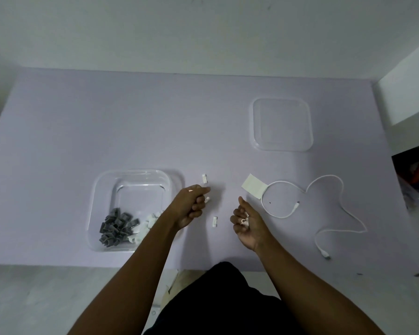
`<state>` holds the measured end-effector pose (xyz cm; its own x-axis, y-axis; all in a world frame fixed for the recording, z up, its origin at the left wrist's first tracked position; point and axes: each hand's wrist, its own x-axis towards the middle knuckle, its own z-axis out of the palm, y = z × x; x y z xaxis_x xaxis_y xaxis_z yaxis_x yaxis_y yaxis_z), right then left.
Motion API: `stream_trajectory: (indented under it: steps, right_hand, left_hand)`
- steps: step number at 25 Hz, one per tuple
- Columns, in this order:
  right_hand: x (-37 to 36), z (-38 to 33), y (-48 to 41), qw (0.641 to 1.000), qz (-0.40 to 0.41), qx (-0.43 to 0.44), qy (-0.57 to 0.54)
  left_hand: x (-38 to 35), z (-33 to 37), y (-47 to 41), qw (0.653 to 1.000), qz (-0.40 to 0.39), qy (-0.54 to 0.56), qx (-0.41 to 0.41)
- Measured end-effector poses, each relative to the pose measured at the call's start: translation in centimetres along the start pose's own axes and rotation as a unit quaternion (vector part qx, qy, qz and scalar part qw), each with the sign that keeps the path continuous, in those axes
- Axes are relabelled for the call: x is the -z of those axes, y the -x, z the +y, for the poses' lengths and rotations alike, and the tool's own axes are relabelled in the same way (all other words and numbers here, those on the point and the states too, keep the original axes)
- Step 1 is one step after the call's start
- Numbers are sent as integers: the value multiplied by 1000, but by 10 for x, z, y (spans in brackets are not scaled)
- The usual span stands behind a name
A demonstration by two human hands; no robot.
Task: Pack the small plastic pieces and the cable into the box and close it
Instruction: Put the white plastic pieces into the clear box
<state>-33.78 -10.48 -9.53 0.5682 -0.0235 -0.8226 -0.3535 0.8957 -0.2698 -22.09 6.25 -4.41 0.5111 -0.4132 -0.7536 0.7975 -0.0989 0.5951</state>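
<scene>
Left hand (191,207), centre frame, fingers curled, pinching a white piece (207,199). Right hand (246,224) cupped palm-up round more white pieces (243,221). Open box (140,194) lower left, part filled; cable (279,181) loose at right, lid (282,124) upper right.

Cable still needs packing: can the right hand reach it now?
Probably yes: the white cable lies uncovered beside the right hand, though that hand already holds small white pieces.

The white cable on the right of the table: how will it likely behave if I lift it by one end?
Probably floppy: the white cable lies in loose curves on the table, so the rest would likely hang and drag. It looks thin, so probably light. The plug at its near end may swing.
</scene>
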Motion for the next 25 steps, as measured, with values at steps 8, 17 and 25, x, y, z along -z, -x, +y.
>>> stream_trajectory:
  steps: [8, 17, 25]
  right_hand:
    - [11, 8, -3, 993, -92, -10, -68]
    - [13, 15, -11, 862, 2, 159, 481]
    - [9, 32, -25, 660, -29, 266, 702]
  left_hand:
    - [5, -32, -33, 730, 162, -647, -146]
    - [-5, -47, -57, 694, 138, -688, -163]
    - [-1, -29, -56, 811, 181, -539, -137]
